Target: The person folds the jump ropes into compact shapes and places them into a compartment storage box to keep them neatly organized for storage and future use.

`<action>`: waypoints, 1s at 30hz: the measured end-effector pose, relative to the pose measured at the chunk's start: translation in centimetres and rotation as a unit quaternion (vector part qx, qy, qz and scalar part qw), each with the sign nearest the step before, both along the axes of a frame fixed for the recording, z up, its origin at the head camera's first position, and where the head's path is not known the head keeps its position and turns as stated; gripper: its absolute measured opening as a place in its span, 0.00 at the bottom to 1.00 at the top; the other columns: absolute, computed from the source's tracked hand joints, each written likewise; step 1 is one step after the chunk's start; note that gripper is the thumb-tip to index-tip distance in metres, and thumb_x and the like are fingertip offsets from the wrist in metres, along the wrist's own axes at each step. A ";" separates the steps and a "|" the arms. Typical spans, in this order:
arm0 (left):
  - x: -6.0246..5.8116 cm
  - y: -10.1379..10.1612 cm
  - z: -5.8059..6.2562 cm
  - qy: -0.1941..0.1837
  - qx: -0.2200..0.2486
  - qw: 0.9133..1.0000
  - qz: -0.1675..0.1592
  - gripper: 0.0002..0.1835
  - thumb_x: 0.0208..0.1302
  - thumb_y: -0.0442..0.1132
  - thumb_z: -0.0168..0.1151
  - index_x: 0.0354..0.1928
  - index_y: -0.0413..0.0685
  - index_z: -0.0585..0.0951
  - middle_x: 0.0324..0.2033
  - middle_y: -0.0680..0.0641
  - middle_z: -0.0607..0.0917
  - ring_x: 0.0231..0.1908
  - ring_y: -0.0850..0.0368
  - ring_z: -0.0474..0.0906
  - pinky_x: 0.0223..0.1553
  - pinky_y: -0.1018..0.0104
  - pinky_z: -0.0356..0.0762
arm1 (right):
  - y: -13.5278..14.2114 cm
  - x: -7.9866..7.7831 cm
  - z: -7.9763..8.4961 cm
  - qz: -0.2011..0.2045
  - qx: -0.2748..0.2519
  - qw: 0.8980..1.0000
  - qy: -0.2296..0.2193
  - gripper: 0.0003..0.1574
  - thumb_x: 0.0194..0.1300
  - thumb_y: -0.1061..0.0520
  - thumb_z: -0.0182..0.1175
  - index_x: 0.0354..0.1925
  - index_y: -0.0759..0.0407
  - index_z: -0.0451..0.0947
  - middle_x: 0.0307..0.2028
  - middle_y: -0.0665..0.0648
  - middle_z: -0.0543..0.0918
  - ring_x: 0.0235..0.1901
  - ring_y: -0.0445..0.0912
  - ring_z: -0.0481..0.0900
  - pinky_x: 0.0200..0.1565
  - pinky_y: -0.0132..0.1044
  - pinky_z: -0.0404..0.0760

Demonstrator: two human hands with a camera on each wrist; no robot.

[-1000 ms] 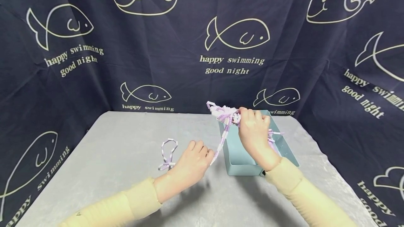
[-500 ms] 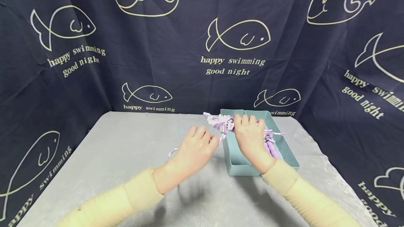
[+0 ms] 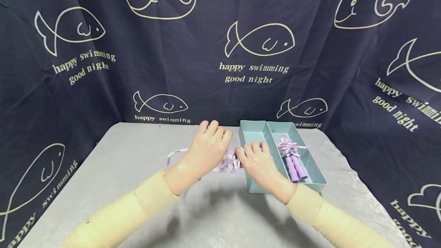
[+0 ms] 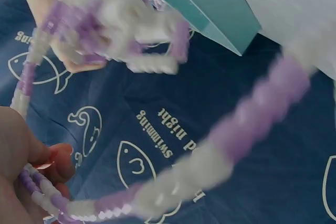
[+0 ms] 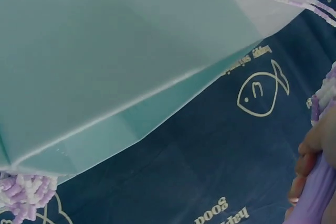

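My right hand (image 3: 258, 165) grips the smooth purple handle end (image 5: 315, 195) of a beaded jump rope, seen in the right wrist view. Its purple-and-white beads form a wound bundle (image 3: 229, 162) between my two hands, left of the teal box. My left hand (image 3: 208, 148), raised beside the bundle, pinches a doubled strand of the same rope (image 4: 39, 190) in the left wrist view. A loose loop (image 3: 170, 155) hangs out to the left of that hand. The palm side of both hands is hidden in the head view.
A teal box (image 3: 256, 187) with two long compartments stands right of centre on the grey-covered table (image 3: 131, 194). Another wound jump rope (image 3: 295, 168) lies in its right compartment, purple handles towards me. Dark blue printed curtain (image 3: 206, 49) surrounds the back and sides.
The right hand has come down and left with the bundle, from over the box to beside it. The left hand has risen and moved farther away, carrying the strand.
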State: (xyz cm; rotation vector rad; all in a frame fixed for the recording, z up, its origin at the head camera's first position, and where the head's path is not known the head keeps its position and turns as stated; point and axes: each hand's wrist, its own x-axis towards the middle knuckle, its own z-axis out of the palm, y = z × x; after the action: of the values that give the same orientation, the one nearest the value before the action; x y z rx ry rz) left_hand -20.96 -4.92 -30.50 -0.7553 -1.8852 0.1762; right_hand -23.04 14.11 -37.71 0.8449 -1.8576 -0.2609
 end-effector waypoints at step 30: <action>-4.9 -2.7 -2.2 -0.096 0.027 0.995 0.029 0.04 0.56 0.32 0.50 0.26 0.46 0.73 0.18 0.46 0.76 0.29 0.49 0.68 0.35 0.57 0.63 | -0.7 1.6 2.7 0.168 -0.015 0.983 -0.077 0.12 0.67 0.64 0.41 0.36 0.58 0.73 0.25 0.51 0.72 0.27 0.49 0.70 0.37 0.46 0.69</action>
State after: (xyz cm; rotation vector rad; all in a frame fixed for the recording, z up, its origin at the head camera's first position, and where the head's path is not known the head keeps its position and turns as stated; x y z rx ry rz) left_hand -25.85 -7.64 -32.74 -0.7025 -2.0875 0.0913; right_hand -21.45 13.46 -34.97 1.1656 -1.8190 0.0462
